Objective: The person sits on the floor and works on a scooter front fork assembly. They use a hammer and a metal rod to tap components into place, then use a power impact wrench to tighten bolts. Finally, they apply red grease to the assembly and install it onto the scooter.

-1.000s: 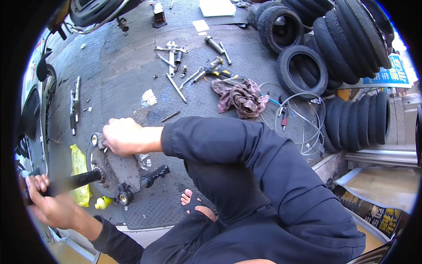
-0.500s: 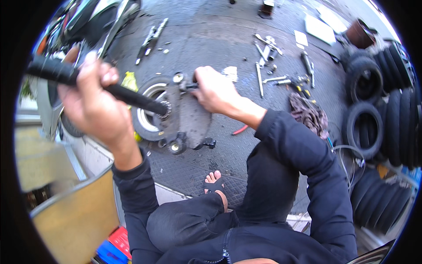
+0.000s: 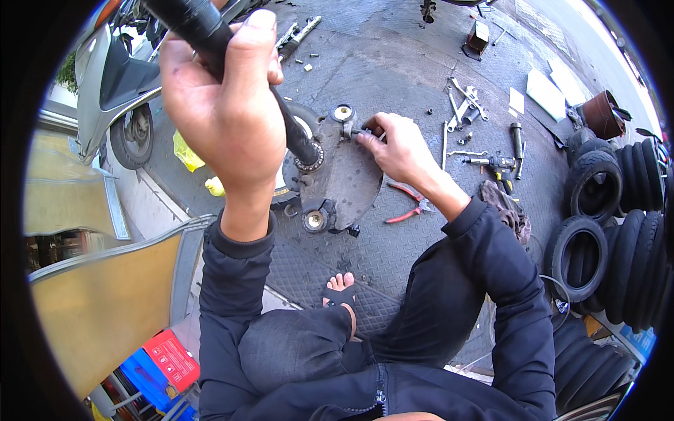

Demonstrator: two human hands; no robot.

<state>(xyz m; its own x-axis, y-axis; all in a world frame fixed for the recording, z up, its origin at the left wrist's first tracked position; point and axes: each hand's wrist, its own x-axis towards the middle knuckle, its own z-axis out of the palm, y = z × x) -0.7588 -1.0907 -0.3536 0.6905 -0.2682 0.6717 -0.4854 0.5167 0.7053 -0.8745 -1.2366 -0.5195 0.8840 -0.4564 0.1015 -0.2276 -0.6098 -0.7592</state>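
My left hand [image 3: 225,112] is closed around a long black steering stem [image 3: 298,137], which leans up toward me. A ring of bearing balls [image 3: 309,160] sits at the stem's base on the fork clamp. The clamp has two round sockets, one at the far end [image 3: 342,112] and one at the near end [image 3: 315,221]. Below it are a dusty dark fender [image 3: 349,179] and a wheel, mostly hidden by my left hand and the clamp. My right hand [image 3: 407,147] pinches a small dark piece at the far socket; its kind is hidden by the fingers.
Red-handled pliers [image 3: 406,214] lie right of the fender. Farther right are wrenches [image 3: 463,102], a yellow-black power tool [image 3: 500,166] and a rag [image 3: 511,214]. Tyres [image 3: 579,256] stack at the right edge. A scooter [image 3: 119,91] and tan panel [image 3: 119,295] stand left.
The view has shifted, and the fork assembly appears farther right. My left hand, still on the stem, now looks larger and nearer. My right hand stays at the far socket. The pliers show more fully.
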